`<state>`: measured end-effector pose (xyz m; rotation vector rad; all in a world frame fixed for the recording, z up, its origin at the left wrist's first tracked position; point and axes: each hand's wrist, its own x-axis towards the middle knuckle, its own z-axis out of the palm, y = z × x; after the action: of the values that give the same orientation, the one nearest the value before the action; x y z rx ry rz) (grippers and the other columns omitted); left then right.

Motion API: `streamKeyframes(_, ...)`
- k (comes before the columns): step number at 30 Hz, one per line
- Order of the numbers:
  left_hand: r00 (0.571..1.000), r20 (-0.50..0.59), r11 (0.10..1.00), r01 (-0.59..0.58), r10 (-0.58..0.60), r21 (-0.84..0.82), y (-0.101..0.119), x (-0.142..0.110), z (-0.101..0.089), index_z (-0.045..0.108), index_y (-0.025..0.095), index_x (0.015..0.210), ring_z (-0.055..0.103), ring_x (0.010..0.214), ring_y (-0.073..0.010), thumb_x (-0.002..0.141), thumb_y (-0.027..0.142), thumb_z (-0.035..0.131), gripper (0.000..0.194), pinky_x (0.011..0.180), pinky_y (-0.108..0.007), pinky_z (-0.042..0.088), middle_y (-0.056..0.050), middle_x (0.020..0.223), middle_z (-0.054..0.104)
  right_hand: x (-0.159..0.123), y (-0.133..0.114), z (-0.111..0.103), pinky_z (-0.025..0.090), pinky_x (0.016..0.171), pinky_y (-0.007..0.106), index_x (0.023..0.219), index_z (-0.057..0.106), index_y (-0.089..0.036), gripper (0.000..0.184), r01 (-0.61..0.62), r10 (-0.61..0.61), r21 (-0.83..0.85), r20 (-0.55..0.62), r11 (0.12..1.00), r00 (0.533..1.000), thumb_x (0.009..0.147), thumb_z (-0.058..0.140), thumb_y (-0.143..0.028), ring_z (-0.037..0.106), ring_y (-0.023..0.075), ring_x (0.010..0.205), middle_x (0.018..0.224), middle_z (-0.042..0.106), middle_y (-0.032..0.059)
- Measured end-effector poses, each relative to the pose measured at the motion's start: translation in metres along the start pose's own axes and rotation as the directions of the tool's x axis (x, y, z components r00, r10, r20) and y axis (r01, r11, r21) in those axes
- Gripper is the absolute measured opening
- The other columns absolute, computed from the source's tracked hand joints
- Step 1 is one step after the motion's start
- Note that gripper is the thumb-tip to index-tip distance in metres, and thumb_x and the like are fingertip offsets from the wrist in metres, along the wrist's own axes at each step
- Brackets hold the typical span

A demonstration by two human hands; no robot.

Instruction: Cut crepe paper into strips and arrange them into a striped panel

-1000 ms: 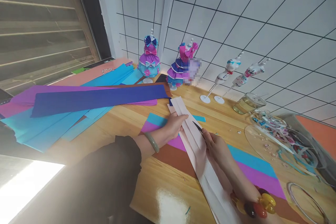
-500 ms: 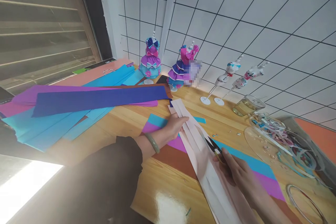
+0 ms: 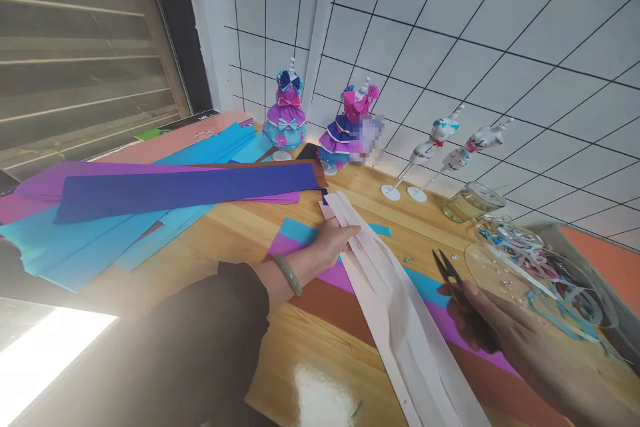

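My left hand [image 3: 336, 242], with a jade-green bangle at the wrist, pinches the upper end of a long, pale pink folded strip of what looks like crepe paper [image 3: 395, 310]. The strip runs down toward the bottom edge of the view, over blue, purple and brown sheets [image 3: 345, 310] lying on the table. To the right of the strip, my right hand [image 3: 483, 320] grips dark scissors [image 3: 450, 273]. Their blades stand apart, pointing up and left, and do not touch the paper. The handles are mostly hidden by my fingers.
Blue and purple paper strips [image 3: 190, 190] lie at left. Two dressed miniature mannequins [image 3: 284, 113] and two barer ones [image 3: 433, 137] stand along the tiled wall. A glass jar [image 3: 467, 203], a heap of ribbons [image 3: 560, 280] and small beads [image 3: 506, 283] are at right.
My right hand has drawn the scissors away from the pale strip, to the right. The strip's right side now shows uncovered. My left hand keeps its hold in nearly the same place.
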<state>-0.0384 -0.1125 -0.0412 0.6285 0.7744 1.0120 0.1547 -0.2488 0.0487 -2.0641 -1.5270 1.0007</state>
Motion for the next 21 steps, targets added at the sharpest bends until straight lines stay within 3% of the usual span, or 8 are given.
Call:
streamKeyframes(3, 1.000, 0.014, 1.000, 0.007, -0.008, 0.016, 0.001, 0.000, 0.000, 0.058, 0.016, 0.089, 0.062, 0.077, -0.0179, 0.062, 0.015, 0.068, 0.029, 0.066, -0.031, 0.049, -0.006, 0.085, 0.066, 0.022, -0.017, 0.014, 0.034, 0.050, 0.028, 0.079, 0.053, -0.021, 0.046, 0.055, -0.064, 0.056, 0.168, 0.997, 0.984, 0.084, 0.027, -0.059, 0.041, 0.0140, 0.049, 0.054, 0.045, -0.0010)
streamKeyframes(9, 0.999, 0.031, 0.999, -0.041, 0.041, -0.009, 0.000, 0.000, 0.000, 0.059, 0.015, 0.084, 0.062, 0.076, -0.0171, 0.066, 0.018, 0.065, 0.019, 0.067, -0.029, 0.047, -0.007, 0.085, 0.066, 0.060, -0.027, 0.024, 0.027, 0.048, 0.024, 0.077, 0.052, -0.018, 0.049, 0.156, -0.147, -0.024, 0.229, 0.987, 0.962, 0.085, 0.027, -0.059, 0.033, 0.0102, 0.045, 0.048, 0.037, -0.0062)
streamKeyframes(13, 0.999, 0.006, 0.999, -0.040, 0.040, 0.014, -0.004, 0.003, -0.001, 0.060, 0.015, 0.079, 0.061, 0.072, -0.0161, 0.067, 0.017, 0.062, 0.012, 0.066, -0.028, 0.047, -0.006, 0.081, 0.065, 0.067, -0.024, 0.028, 0.025, 0.046, 0.024, 0.075, 0.052, -0.018, 0.051, 0.108, -0.105, 0.007, 0.305, 0.994, 0.947, 0.085, 0.026, -0.061, 0.028, 0.0091, 0.041, 0.043, 0.031, -0.0082)
streamKeyframes(21, 0.997, 0.044, 0.998, -0.057, 0.056, 0.023, -0.007, 0.006, -0.004, 0.062, 0.016, 0.078, 0.060, 0.072, -0.0141, 0.065, 0.015, 0.064, 0.013, 0.068, -0.026, 0.046, -0.003, 0.080, 0.065, 0.072, -0.014, 0.034, 0.023, 0.041, 0.024, 0.071, 0.053, -0.018, 0.048, 0.028, -0.079, 0.172, 0.298, 0.985, 0.951, 0.084, 0.031, -0.059, 0.030, 0.0090, 0.038, 0.041, 0.035, -0.0068)
